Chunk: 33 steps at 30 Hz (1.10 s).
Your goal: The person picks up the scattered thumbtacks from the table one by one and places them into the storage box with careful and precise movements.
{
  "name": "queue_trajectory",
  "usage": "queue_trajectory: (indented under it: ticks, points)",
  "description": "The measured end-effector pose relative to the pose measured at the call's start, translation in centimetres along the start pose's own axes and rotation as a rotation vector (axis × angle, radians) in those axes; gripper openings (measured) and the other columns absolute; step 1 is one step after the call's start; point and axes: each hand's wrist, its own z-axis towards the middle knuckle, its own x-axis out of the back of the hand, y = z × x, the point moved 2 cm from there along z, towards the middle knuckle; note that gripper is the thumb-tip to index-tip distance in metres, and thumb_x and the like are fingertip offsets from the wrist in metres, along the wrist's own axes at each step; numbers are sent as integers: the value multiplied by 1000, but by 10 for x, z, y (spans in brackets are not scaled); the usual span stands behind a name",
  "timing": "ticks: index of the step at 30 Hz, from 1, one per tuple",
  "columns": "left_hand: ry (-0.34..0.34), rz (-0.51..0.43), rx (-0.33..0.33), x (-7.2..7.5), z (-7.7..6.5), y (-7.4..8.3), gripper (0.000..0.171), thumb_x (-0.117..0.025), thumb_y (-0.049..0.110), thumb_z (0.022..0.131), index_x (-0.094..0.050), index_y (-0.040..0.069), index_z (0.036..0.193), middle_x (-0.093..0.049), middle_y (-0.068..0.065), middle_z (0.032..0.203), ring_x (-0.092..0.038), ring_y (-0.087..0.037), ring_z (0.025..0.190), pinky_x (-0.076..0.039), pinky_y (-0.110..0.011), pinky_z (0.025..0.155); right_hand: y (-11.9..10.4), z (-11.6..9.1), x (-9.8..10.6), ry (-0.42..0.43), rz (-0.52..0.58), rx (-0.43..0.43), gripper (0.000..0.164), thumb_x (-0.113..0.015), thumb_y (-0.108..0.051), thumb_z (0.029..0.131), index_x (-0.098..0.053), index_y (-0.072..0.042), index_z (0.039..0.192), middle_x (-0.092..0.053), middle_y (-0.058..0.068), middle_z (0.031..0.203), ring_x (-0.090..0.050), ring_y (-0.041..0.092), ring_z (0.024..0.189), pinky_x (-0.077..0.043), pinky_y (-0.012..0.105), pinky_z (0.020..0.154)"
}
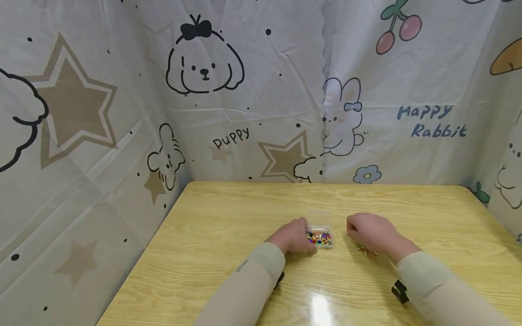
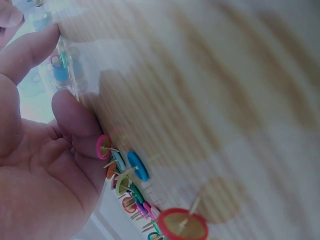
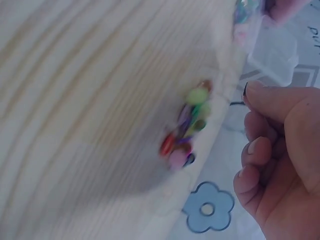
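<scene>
A small clear plastic box [image 1: 320, 243], lid raised at the back, holds many coloured thumbtacks [image 1: 319, 237]. My left hand [image 1: 291, 235] grips the box's left side between thumb and fingers. More thumbtacks [image 2: 137, 166] lie beside the left palm in the left wrist view, pins and gold undersides showing. To the right of the box, my right hand [image 1: 375, 231] is over a small pile of thumbtacks [image 1: 362, 248], partly covering it. Its thumb and forefinger pinch a thumbtack [image 3: 245, 90], of which only a thin dark edge shows; the other fingers are curled in.
Everything lies on a light wood-grain table [image 1: 236, 203]. A white cloth [image 1: 253, 104] printed with cartoon animals and stars hangs behind it and along the sides. The transparent lid [image 3: 275, 52] leans back behind the box. Black wrist gear [image 1: 400, 292] is strapped under the right sleeve.
</scene>
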Motion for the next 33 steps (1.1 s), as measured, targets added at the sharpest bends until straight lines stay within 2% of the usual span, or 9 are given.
queue_trajectory:
  ticks: [13, 20, 33]
  points:
    - [0, 4, -3, -1, 3, 0, 52, -82, 38, 72, -47, 15, 103, -55, 2, 84, -51, -16, 70, -44, -33, 63, -31, 15, -10, 43, 17, 94, 19, -67, -20, 88, -56, -25, 73, -52, -13, 68, -45, 8, 60, -43, 33, 57]
    - [2, 26, -6, -1, 5, -1, 51, -81, 40, 72, -47, 16, 100, -56, 2, 83, -51, -16, 69, -44, -32, 62, -38, 17, -15, 64, 6, 109, 10, -68, -18, 87, -66, -24, 80, -58, -13, 76, -51, 4, 67, -50, 35, 64]
    - [-5, 21, 11, 0, 4, 1, 53, -81, 40, 72, -48, 15, 104, -55, 3, 84, -51, -16, 71, -45, -33, 63, -36, 15, -12, 96, -15, 145, 11, -70, -15, 83, -69, -25, 79, -60, -14, 77, -52, 4, 67, -51, 34, 64]
